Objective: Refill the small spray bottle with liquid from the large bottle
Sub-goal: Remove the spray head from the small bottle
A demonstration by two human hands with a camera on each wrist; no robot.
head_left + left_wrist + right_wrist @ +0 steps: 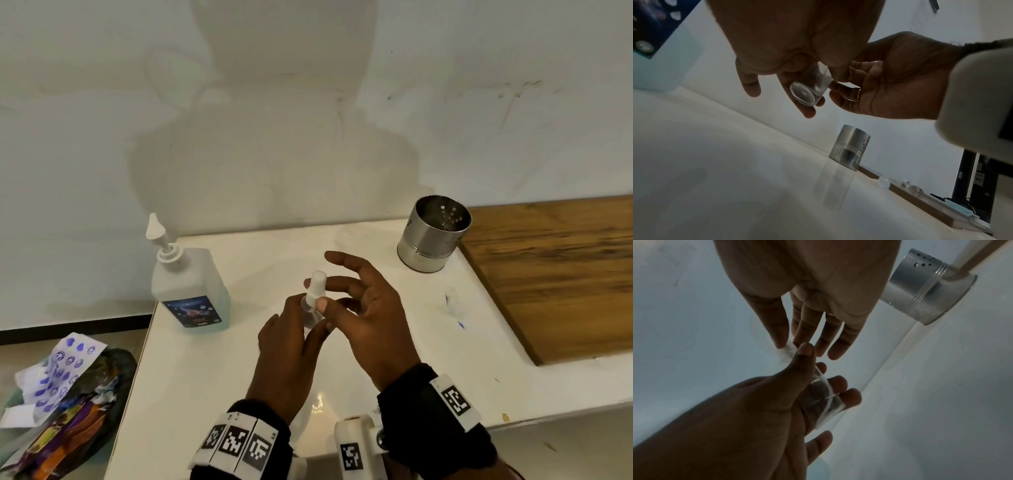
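Early stage, by the look of it. Left hand (pixel 284 346) gripped the small spray bottle (pixel 312 301) at center of the white counter (pixel 205 383); right hand (pixel 363 315) pinched its white spray cap, other fingers spread. Cap was still on. Large pump bottle (pixel 190 287) stood untouched far left; nothing poured yet.

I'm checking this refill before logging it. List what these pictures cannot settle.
- Liquid level in the small spray bottle: the left hand wraps its body in the head view; both wrist views are dim.
- Large bottle label text: too small and blurred.
- Right hand thumb contact on the cap: unclear.
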